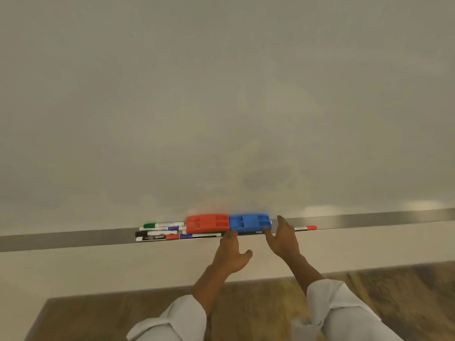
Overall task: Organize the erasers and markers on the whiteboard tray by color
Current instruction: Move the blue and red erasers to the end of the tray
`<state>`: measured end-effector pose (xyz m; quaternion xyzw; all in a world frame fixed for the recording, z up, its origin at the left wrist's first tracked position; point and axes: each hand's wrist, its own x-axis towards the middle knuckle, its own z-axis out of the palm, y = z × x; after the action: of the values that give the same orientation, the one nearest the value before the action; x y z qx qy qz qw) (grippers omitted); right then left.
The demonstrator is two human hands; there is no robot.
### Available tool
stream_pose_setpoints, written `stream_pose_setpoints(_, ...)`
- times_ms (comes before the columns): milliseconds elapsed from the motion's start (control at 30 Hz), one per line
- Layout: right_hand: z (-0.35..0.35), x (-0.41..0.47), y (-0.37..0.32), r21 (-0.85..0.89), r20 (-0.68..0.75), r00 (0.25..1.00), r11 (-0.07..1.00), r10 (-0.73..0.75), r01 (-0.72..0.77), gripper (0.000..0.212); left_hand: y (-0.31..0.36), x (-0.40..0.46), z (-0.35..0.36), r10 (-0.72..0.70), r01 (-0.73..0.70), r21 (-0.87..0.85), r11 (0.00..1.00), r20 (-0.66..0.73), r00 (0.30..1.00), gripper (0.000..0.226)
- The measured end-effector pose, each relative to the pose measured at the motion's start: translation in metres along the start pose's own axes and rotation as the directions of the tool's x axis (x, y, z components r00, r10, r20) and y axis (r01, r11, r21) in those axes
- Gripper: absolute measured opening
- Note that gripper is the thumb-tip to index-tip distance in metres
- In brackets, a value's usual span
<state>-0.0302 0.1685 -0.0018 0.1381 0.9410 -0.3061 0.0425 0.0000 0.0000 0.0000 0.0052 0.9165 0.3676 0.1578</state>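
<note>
With both hands at the blue eraser (250, 223), long axis along the tray (73, 238), right hand (283, 238) spread, nearer; left hand (231, 252) seemingly touching, loosely open.

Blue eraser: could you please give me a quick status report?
Both hands open, left hand and right hand flanking blue eraser. Eraser on tray, abutting red eraser. Markers lie beneath both.

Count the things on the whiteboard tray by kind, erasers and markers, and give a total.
Erasers: 2, the red eraser and the blue eraser.
Markers: 6 in view, the green marker, the black marker, three more lying by them, and the red marker right of the blue eraser.
Total: 8. Another marker may lie hidden under the erasers.
</note>
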Motion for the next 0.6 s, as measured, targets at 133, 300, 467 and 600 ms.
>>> stream_pose_setpoints(133, 0.000, 0.015, 0.002, 0.069, 0.084, 0.994, 0.995, 0.065, -0.071, 0.064, 0.007, 0.011, 0.014, -0.113, 0.108, -0.135, 0.985, -0.030, 0.993, 0.088)
stream_pose_setpoints(300, 0.002, 0.023, 0.003, 0.147, 0.117, 0.992, 0.987, 0.054, -0.071, 0.052, 0.007, 0.020, 0.021, -0.142, 0.122, -0.244, 0.962, -0.067, 0.988, 0.098)
stream_pose_setpoints(467, 0.007, 0.023, 0.002, 0.227, 0.089, 0.996, 0.973, 0.028, -0.048, 0.043, 0.008, 0.019, 0.030, -0.169, 0.139, -0.321, 0.937, -0.065, 0.984, 0.095)
stream_pose_setpoints(600, 0.010, 0.022, 0.003, 0.243, 0.056, 0.998, 0.969, 0.028, -0.041, 0.041, 0.010, 0.018, 0.031, -0.173, 0.135, -0.341, 0.930, -0.081, 0.982, 0.095)
